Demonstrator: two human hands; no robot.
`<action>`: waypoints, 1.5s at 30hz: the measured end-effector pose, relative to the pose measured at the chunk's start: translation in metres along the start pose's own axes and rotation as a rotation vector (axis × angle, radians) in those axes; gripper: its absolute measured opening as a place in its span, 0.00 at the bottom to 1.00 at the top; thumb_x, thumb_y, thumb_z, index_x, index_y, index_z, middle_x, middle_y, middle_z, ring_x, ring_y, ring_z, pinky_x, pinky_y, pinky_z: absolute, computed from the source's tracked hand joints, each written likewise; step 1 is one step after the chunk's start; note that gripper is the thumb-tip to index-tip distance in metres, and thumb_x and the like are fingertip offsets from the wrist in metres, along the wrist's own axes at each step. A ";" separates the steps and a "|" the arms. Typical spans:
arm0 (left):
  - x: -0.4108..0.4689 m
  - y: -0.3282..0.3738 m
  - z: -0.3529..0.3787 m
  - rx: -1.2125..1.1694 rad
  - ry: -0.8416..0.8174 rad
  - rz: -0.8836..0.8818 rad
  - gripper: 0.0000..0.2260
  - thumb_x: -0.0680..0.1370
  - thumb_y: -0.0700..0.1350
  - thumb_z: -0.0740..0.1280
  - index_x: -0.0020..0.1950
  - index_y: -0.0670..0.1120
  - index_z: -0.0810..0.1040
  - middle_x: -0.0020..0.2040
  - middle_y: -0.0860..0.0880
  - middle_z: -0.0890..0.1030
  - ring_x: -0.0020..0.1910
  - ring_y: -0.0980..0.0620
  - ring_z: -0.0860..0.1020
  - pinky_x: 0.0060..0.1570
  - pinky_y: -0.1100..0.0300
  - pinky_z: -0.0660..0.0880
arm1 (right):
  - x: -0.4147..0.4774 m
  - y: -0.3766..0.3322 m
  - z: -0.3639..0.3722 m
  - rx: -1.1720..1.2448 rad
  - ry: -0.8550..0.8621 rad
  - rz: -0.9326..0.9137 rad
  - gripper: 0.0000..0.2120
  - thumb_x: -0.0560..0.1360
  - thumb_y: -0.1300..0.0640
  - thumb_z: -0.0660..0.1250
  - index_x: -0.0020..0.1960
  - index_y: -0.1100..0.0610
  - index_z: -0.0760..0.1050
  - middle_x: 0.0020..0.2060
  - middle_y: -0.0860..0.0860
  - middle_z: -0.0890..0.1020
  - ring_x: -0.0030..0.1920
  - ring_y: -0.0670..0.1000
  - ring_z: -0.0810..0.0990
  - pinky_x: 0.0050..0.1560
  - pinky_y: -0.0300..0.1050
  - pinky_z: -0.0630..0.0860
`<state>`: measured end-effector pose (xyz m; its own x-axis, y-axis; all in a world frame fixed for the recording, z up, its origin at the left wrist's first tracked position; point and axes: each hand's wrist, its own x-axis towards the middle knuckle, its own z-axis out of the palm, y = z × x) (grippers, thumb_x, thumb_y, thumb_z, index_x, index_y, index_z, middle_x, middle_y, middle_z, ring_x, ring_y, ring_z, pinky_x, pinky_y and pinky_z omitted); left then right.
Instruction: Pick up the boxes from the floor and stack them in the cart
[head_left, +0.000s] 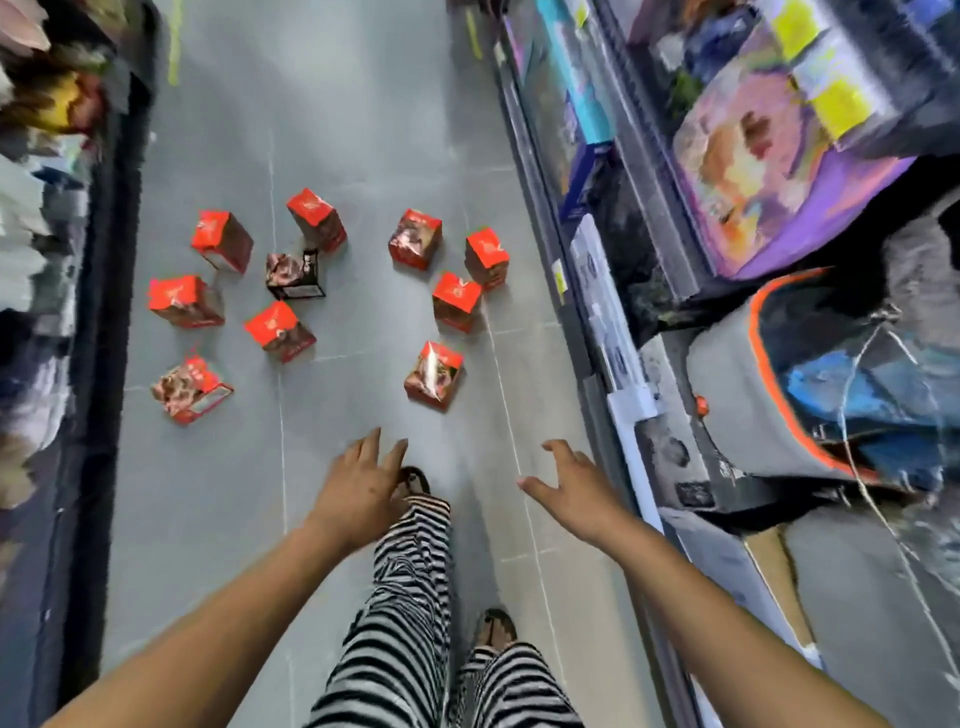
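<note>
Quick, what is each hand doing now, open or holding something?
Left hand: open, fingers spread, holding nothing.
Right hand: open, fingers spread, holding nothing.

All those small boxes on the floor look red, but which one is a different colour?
The small black cardboard box in the middle of the left group. Its sides are black; the red cardboard boxes around it all show red.
</note>
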<state>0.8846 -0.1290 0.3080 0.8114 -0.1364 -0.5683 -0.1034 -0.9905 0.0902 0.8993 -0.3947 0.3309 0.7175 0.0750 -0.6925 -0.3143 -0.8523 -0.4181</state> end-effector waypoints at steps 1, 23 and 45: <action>0.029 -0.013 0.010 0.036 -0.018 0.016 0.34 0.78 0.59 0.61 0.78 0.49 0.50 0.77 0.38 0.50 0.75 0.40 0.54 0.71 0.48 0.55 | 0.030 -0.001 0.001 -0.013 0.001 0.004 0.31 0.76 0.39 0.63 0.72 0.52 0.60 0.67 0.58 0.69 0.64 0.59 0.72 0.60 0.48 0.71; 0.519 -0.111 0.279 0.370 0.366 0.488 0.44 0.68 0.66 0.64 0.79 0.54 0.49 0.77 0.35 0.52 0.73 0.29 0.54 0.68 0.36 0.59 | 0.588 0.070 0.133 -0.642 0.409 -0.718 0.31 0.75 0.46 0.67 0.73 0.59 0.65 0.66 0.60 0.70 0.66 0.61 0.69 0.67 0.54 0.65; 0.533 -0.152 0.207 0.016 0.523 -0.176 0.39 0.71 0.74 0.48 0.78 0.55 0.49 0.79 0.42 0.44 0.75 0.38 0.52 0.71 0.44 0.57 | 0.638 0.047 0.123 -0.218 0.647 -0.584 0.46 0.70 0.42 0.72 0.78 0.45 0.47 0.70 0.61 0.62 0.69 0.61 0.63 0.67 0.56 0.64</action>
<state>1.2140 -0.0543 -0.1779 0.9944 0.0526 -0.0917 0.0542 -0.9984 0.0159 1.2657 -0.3229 -0.2024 0.9567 0.2768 0.0898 0.2878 -0.8540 -0.4335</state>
